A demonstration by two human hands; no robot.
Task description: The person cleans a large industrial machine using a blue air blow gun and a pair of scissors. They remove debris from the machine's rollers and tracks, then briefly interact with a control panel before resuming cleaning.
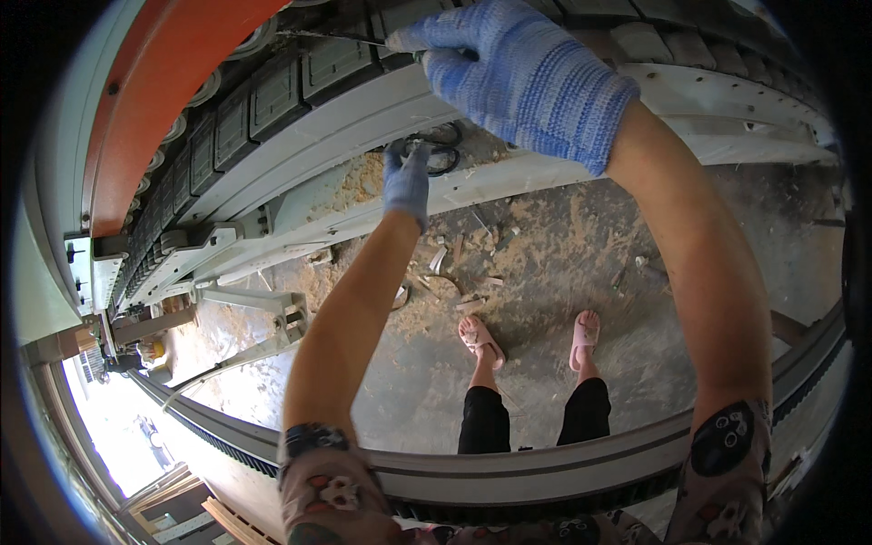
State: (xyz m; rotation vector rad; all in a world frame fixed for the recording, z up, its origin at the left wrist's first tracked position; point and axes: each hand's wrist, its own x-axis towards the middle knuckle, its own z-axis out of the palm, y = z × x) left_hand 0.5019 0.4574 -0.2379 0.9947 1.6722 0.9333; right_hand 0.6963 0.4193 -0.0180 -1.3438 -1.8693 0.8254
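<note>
While we look down past our own forearms, we see no packages, labels or signs that we can make out; the nearest to a marked surface is the long orange panel that curves along the upper left of the machine, above a row of dark ribbed blocks set side by side like a track. Below the blocks runs a pale grey rail, dusted with sawdust. Our right hand, in a blue knitted glove, is raised to the top of the picture with the fingers curled shut around the end of a thin dark cord that stretches leftward across the blocks. Our left hand, also in a blue glove, reaches straight out from a bare forearm and touches a coil of black cable lying on the rail; we cannot tell whether its fingers close on the coil or only rest against it. Both arms are extended, the right crossing above the left. Far below, on the concrete floor strewn with wood scraps, stand our feet in pink sandals, well apart from both hands.
</note>
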